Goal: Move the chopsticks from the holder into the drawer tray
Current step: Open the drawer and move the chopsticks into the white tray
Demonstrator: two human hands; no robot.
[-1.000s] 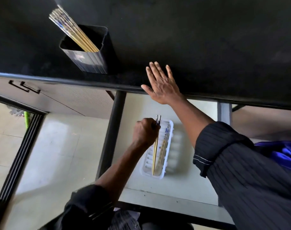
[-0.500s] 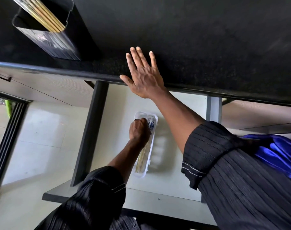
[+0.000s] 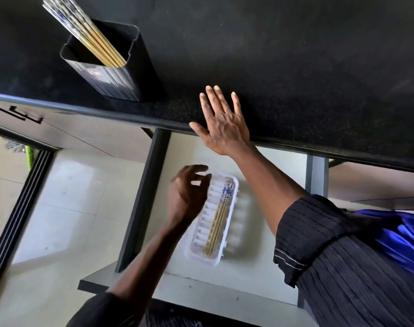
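Note:
A black square holder (image 3: 111, 77) stands on the dark countertop at upper left, with several tan chopsticks (image 3: 88, 34) leaning out of it. Below, in the open drawer, a white plastic tray (image 3: 231, 228) holds several chopsticks (image 3: 219, 218) with blue-patterned tops, lying lengthwise. My left hand (image 3: 188, 192) hovers just left of the tray's far end, fingers loosely apart, holding nothing. My right hand (image 3: 222, 125) lies flat and spread on the countertop's front edge, above the drawer.
The drawer (image 3: 246, 274) is pulled out under the black countertop (image 3: 295, 67), with a dark side rail (image 3: 144, 197) on its left. A closed cabinet front with black handles (image 3: 17, 113) sits at left. Pale tiled floor (image 3: 67, 208) lies below.
My left hand has let go of the chopsticks, which now lie in the tray, and has lifted away to the tray's left. My right hand has stayed on the counter edge.

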